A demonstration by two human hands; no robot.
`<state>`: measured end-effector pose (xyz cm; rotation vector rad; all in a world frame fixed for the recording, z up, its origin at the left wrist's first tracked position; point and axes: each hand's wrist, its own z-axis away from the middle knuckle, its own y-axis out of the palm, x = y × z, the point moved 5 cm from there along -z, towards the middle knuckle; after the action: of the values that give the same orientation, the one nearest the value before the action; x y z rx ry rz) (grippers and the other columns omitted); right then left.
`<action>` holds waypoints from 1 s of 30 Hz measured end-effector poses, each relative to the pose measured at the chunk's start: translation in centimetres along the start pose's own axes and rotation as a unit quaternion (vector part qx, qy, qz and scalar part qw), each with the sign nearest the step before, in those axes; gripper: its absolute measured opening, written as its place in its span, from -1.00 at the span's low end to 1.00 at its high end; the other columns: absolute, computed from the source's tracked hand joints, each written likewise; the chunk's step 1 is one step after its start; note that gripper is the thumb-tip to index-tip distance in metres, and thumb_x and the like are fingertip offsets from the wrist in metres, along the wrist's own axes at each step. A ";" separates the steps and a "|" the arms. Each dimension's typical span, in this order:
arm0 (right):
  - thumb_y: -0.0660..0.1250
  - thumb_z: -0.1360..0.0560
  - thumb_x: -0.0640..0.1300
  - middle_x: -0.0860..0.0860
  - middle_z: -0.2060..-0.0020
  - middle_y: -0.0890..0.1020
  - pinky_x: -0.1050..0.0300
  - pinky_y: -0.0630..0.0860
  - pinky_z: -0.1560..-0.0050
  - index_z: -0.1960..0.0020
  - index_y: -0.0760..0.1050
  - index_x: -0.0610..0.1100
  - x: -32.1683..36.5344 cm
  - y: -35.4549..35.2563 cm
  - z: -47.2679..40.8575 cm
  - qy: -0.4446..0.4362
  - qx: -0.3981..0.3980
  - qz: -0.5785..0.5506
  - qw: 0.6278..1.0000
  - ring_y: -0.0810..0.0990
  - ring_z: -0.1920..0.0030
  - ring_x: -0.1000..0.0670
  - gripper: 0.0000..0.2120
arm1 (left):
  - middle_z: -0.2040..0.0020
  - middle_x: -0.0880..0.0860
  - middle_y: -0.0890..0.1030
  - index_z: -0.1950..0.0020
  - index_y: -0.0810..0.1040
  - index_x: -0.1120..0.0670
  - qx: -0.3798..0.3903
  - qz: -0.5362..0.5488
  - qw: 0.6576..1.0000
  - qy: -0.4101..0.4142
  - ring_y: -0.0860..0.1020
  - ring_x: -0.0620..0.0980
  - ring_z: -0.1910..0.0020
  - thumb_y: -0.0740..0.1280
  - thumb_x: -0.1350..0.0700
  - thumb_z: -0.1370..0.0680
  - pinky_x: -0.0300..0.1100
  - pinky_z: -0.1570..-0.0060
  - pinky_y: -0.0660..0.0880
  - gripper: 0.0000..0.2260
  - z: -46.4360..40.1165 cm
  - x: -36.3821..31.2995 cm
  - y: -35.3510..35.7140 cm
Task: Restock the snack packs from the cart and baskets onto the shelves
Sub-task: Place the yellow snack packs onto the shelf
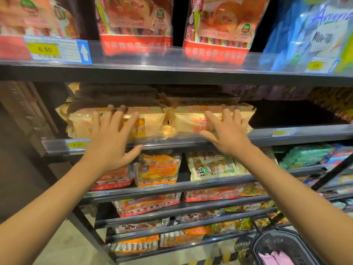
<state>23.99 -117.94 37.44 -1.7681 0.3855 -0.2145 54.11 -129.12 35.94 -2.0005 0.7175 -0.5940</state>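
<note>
Two stacks of tan snack packs lie side by side on the middle shelf (305, 133). My left hand (112, 134) is spread flat against the front of the left tan pack (152, 123), fingers apart. My right hand (225, 131) rests with fingers apart on the right tan pack (193, 124), its thumb near the shelf's clear front rail. Neither hand grips a pack. A black basket (267, 245) with pink packs (275, 259) sits at the bottom right.
Red snack bags (137, 23) and a blue bag (313, 33) stand on the shelf above. Orange, white and green packs fill the lower shelves. The middle shelf is dark and bare to the right of the tan packs. A dark panel closes the left side.
</note>
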 end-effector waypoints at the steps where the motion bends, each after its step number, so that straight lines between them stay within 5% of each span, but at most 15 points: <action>1: -0.06 -0.57 0.44 -0.19 -0.56 0.20 -0.44 0.11 -0.47 -0.55 0.04 0.25 0.3 0.0 0.0 0.004 -0.002 0.001 1.000 0.04 -0.56 -0.41 -0.40 | -0.50 0.30 0.31 -0.59 0.28 0.07 0.007 -0.003 1.000 0.001 0.22 0.40 -0.49 0.12 -0.36 -0.50 0.44 -0.43 0.09 -0.23 -0.1 -0.7 0.3; 11: -0.02 -0.65 0.31 -0.15 -0.65 0.02 -0.41 -0.03 -0.55 -0.65 0.02 0.16 0.2 0.1 1.8 -0.054 -0.038 -0.060 0.996 -0.12 -0.62 -0.33 -0.39 | -0.57 0.29 0.19 -0.60 0.26 0.04 0.028 0.010 0.999 -0.013 0.08 0.43 -0.56 0.09 -0.36 -0.51 0.46 -0.46 0.04 -0.25 -0.4 -1.4 0.7; 15: -0.03 -0.64 0.25 -0.18 -0.61 0.19 -0.44 0.08 -0.53 -0.58 0.28 -0.03 -0.2 0.1 3.5 -0.074 -0.074 -0.092 0.990 0.05 -0.61 -0.32 -0.38 | -0.62 0.29 0.09 -0.64 0.20 0.04 0.023 0.037 0.999 0.005 -0.02 0.43 -0.60 0.07 -0.33 -0.55 0.44 -0.49 0.02 -0.27 0.3 -3.7 0.5; 19: 0.07 -0.67 0.16 -0.17 -0.55 0.32 -0.41 0.18 -0.52 -0.59 0.28 -0.11 -0.6 0.6 6.1 -0.089 -0.099 -0.080 0.988 0.21 -0.56 -0.31 -0.42 | -0.65 0.26 0.06 -0.67 0.15 0.01 0.023 0.058 0.997 0.037 -0.03 0.35 -0.63 0.06 -0.33 -0.60 0.38 -0.53 -0.06 -0.29 1.9 -9.0 1.4; 24: 0.00 -0.66 0.20 -0.12 -0.59 0.29 -0.30 0.29 -0.51 -0.61 0.26 -0.08 -2.0 3.3 10.4 -0.044 -0.044 -0.077 0.995 0.22 -0.57 -0.29 -0.39 | -0.64 0.22 0.18 -0.62 0.29 -0.05 0.045 0.097 0.993 0.045 0.10 0.31 -0.62 0.11 -0.30 -0.60 0.37 -0.54 0.03 -0.37 2.8 -15.5 2.8; 30: -0.01 -0.67 0.25 -0.08 -0.62 0.21 -0.27 0.07 -0.58 -0.64 0.19 -0.03 -4.8 7.3 17.7 -0.022 0.025 -0.080 0.996 0.12 -0.62 -0.26 -0.37 | -0.63 0.19 0.22 -0.60 0.32 -0.11 0.106 0.117 0.987 0.034 0.11 0.28 -0.62 0.10 -0.36 -0.57 0.35 -0.54 0.00 -0.36 5.1 -23.2 5.1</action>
<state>24.64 -101.48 26.57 -1.7532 0.2046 -0.2965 39.55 -112.40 26.16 -1.6794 0.8794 -0.5756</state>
